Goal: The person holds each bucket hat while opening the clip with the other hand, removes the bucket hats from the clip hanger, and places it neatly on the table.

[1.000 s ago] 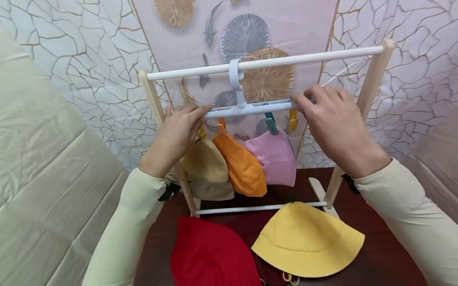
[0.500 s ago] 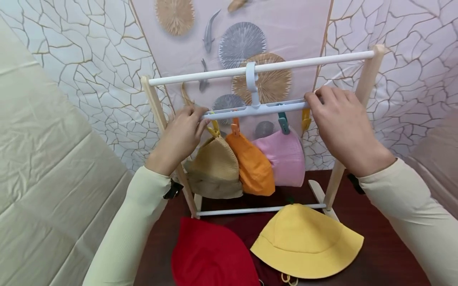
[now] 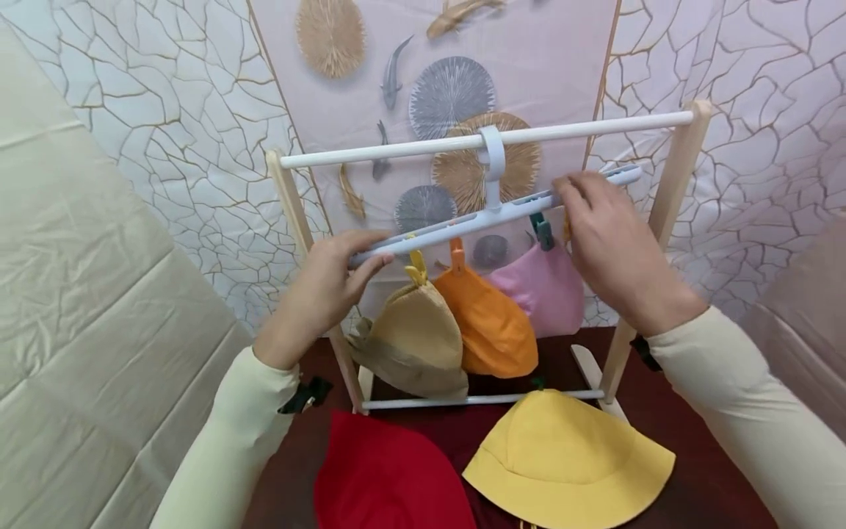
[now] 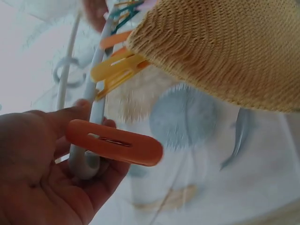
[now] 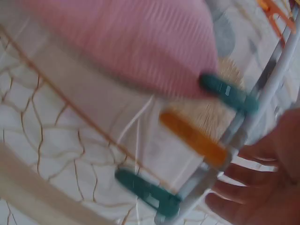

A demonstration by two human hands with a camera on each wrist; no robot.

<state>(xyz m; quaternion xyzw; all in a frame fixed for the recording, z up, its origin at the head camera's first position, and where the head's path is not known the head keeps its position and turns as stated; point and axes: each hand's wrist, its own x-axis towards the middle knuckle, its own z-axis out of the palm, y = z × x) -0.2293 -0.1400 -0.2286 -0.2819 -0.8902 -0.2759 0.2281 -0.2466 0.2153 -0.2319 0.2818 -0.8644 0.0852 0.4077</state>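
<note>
A pale blue clip hanger [image 3: 463, 226] hooks over the white top rail [image 3: 396, 150] of a small wooden rack, slanting with its left end lower. My left hand [image 3: 313, 294] grips that end; beside the fingers is an orange clip [image 4: 115, 142]. My right hand [image 3: 611, 250] holds the bar short of its right end, near a yellow-orange clip [image 5: 194, 138] and a green clip [image 5: 147, 192]. From the bar hang a tan knit hat [image 3: 416, 330] on a yellow clip, an orange hat [image 3: 496, 323] on an orange clip and a pink hat [image 3: 545, 290] on a green clip.
A red hat [image 3: 390, 470] and a yellow hat [image 3: 568, 455] lie on the dark table in front of the rack, over a dark red cloth item. The rack's wooden posts [image 3: 677, 173] stand either side. Patterned sheeting hangs behind.
The hanger has slid right along the rail and now tilts, its left end dropping toward me. My right hand has shifted inward on the bar, baring its right end. The hats swing along.
</note>
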